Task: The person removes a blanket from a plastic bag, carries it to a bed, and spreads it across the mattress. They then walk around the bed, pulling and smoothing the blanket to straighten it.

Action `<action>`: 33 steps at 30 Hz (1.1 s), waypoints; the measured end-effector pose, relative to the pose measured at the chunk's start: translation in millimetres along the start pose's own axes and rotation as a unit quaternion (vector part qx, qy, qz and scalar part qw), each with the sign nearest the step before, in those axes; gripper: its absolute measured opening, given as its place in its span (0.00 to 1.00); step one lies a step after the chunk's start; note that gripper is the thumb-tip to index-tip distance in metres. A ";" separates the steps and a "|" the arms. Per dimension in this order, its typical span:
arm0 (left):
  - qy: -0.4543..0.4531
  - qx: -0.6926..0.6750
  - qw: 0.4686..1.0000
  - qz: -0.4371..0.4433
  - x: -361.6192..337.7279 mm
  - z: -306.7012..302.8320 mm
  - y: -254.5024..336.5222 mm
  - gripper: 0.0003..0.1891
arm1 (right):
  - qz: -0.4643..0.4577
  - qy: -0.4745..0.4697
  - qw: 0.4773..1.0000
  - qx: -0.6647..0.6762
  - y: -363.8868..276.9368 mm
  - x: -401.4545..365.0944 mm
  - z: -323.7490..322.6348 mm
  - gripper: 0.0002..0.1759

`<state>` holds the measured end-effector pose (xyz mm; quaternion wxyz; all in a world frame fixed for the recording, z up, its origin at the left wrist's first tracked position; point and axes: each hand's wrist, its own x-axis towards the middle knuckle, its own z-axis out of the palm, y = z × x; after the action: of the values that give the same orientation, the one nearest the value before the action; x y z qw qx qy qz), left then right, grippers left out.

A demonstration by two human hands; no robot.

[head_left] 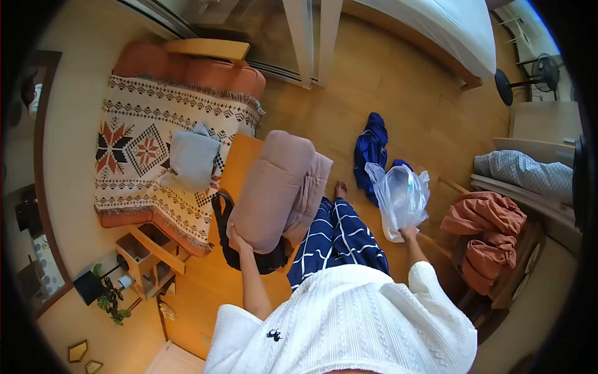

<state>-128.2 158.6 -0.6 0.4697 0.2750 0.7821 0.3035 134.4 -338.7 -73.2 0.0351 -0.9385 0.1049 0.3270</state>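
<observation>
A thick mauve comforter (274, 193), folded into a bulky roll, lies over the wooden table on my left. My left hand (239, 242) grips its near end, with the fingers partly hidden against the fabric. Beneath and beside the comforter shows a black bag (265, 263) with a strap. In my right hand (408, 233) the bunched edge of a clear plastic bag (402, 199) is closed in the fingers. Something pale seems to be inside the bag. Touching it on the floor is a crumpled dark blue cloth (372, 149).
A sofa with a patterned throw (124, 156) and a grey cushion (193, 159) stands left. Rust-coloured fabric (486, 230) is draped over a chair at right. A bed (436, 31) and a black fan (545, 71) are farther off. A plant (112, 299) stands lower left.
</observation>
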 end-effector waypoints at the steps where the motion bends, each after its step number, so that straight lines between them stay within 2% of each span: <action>1: -0.010 -0.005 1.000 -0.009 -6.4 2.4 4.3 0.23 | 0.023 -0.037 0.998 -0.052 -22.9 -8.4 3.8 0.33; 2: -0.022 -0.012 1.000 -0.016 -16.5 9.9 10.0 0.23 | -0.056 -0.009 0.996 0.062 -53.2 -22.7 -5.5 0.34; 3: -0.038 -0.019 0.999 -0.023 -28.9 21.5 18.1 0.23 | -0.133 0.021 0.975 0.176 -89.7 -39.3 -17.4 0.36; 4: -0.072 -0.041 0.997 0.008 -47.4 34.9 29.0 0.22 | -0.214 0.038 0.937 0.272 -118.9 -40.3 -10.6 0.38; 5: -0.108 -0.061 0.991 0.038 -72.2 48.3 41.1 0.22 | -0.272 0.022 0.926 0.261 -161.5 -47.9 -24.3 0.39; 6: -0.144 -0.080 0.984 0.067 -95.9 60.9 49.2 0.21 | -0.293 0.000 0.907 0.302 -193.7 -51.4 -34.2 0.39; 7: -0.146 -0.052 0.975 0.159 -115.6 76.9 52.6 0.21 | -0.314 -0.023 0.885 0.342 -217.7 -52.1 -43.4 0.39; 9: -0.142 -0.003 0.929 0.341 -155.0 115.9 60.0 0.21 | -0.191 -0.164 0.823 0.509 -247.8 -43.7 -62.0 0.38; 10: -0.213 0.041 0.916 0.337 -178.3 131.9 67.0 0.20 | -0.157 -0.178 0.816 0.527 -251.6 -38.5 -79.9 0.36; 12: -0.345 0.133 0.872 0.321 -238.2 155.3 85.8 0.18 | -0.132 -0.140 0.810 0.553 -236.0 -13.5 -106.7 0.33; 14: -0.470 0.135 0.833 0.259 -313.8 168.9 117.0 0.15 | -0.103 -0.094 0.825 0.548 -205.5 20.4 -132.0 0.33; 15: -0.494 0.138 0.813 0.276 -334.6 178.6 114.5 0.14 | -0.079 -0.073 0.836 0.538 -189.4 34.8 -146.5 0.33; 17: -0.543 0.146 0.768 0.308 -368.8 198.8 108.0 0.11 | -0.029 -0.115 0.841 0.528 -153.7 72.0 -163.3 0.35; 20: -0.610 0.117 0.721 0.308 -420.5 246.0 116.1 0.10 | 0.035 -0.212 0.780 0.588 -93.9 152.0 -151.5 0.36; 23: -0.674 0.154 0.687 0.223 -478.2 300.8 143.4 0.10 | -0.004 -0.261 0.623 0.737 -77.0 164.5 -230.3 0.38; 24: -0.699 0.135 0.665 0.224 -492.9 319.5 146.5 0.10 | -0.017 -0.237 0.626 0.743 -70.2 175.1 -256.4 0.40; 26: -0.712 0.187 0.576 0.355 -519.6 357.5 161.9 0.12 | -0.072 -0.343 0.522 0.778 -19.0 246.6 -280.7 0.42; 27: -0.710 0.219 0.523 0.417 -532.2 372.0 169.5 0.13 | -0.069 -0.320 0.506 0.798 -33.6 224.5 -329.8 0.40; 28: -0.727 0.168 0.514 0.422 -548.7 388.5 174.3 0.16 | -0.067 -0.298 0.488 0.817 -57.5 191.9 -391.5 0.38; 31: -0.737 0.141 0.462 0.473 -591.9 437.9 209.7 0.17 | -0.071 -0.156 0.547 0.819 -47.3 208.7 -449.2 0.28; 32: -0.732 0.111 0.476 0.475 -599.7 457.0 214.2 0.18 | -0.088 -0.188 0.524 0.826 -24.5 240.7 -450.4 0.19; 33: -0.726 0.083 0.490 0.475 -607.6 476.0 217.3 0.19 | -0.083 -0.154 0.552 0.815 -21.8 251.9 -470.7 0.19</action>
<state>580.0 -28.6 325.4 0.6311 0.7656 -0.0637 0.1072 617.2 -424.5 139.2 0.8277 -0.4479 0.2416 0.2365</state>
